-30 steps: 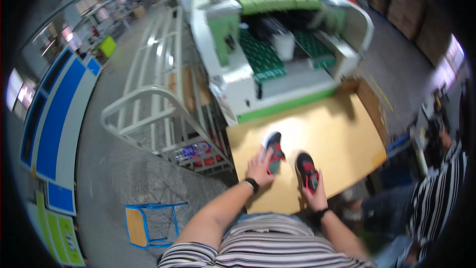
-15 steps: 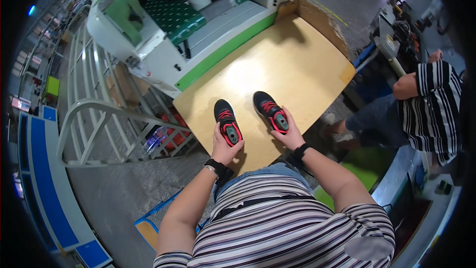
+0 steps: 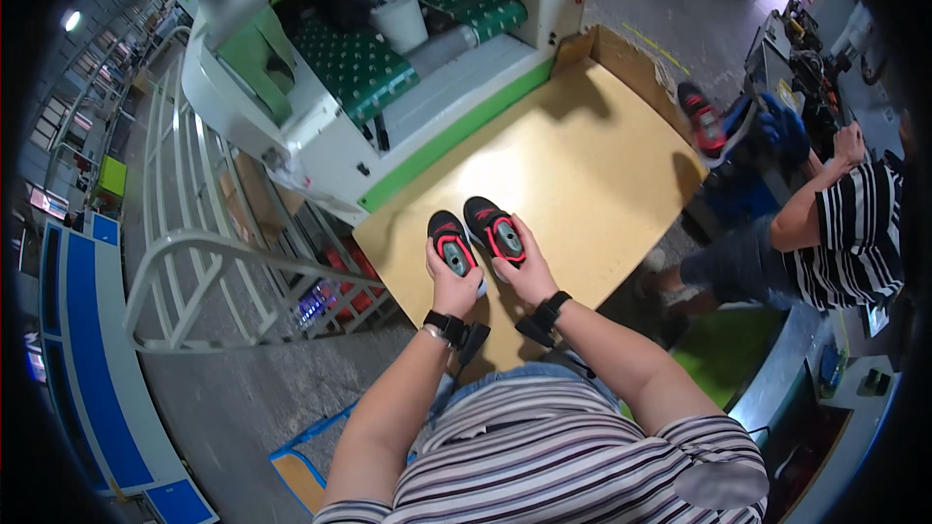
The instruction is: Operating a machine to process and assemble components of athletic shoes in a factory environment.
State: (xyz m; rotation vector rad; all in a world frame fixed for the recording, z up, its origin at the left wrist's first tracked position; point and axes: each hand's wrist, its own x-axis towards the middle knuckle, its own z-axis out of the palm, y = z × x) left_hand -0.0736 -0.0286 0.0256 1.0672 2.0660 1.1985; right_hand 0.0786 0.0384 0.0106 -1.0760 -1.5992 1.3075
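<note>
Shoes [image 3: 448,232] drew together parallel, toes forward, pinched by left grip [image 3: 454,289] and right grip [image 3: 531,279].

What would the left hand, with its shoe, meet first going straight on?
Likely the machine's green edge, beyond the board; depth is unclear, so the left hand and its shoe might pass above it.

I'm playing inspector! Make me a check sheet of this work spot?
Surface: tan board, glare on it.
Things: left shoe and right shoe, black and red, side by side.
Clutter: white bucket in the machine.
Hands: left hand holds left shoe; right hand holds right shoe.
Cables: none clear enough to tell.
Surroundings: rack left; stool lower left; co-worker right, another shoe nearby.
</note>
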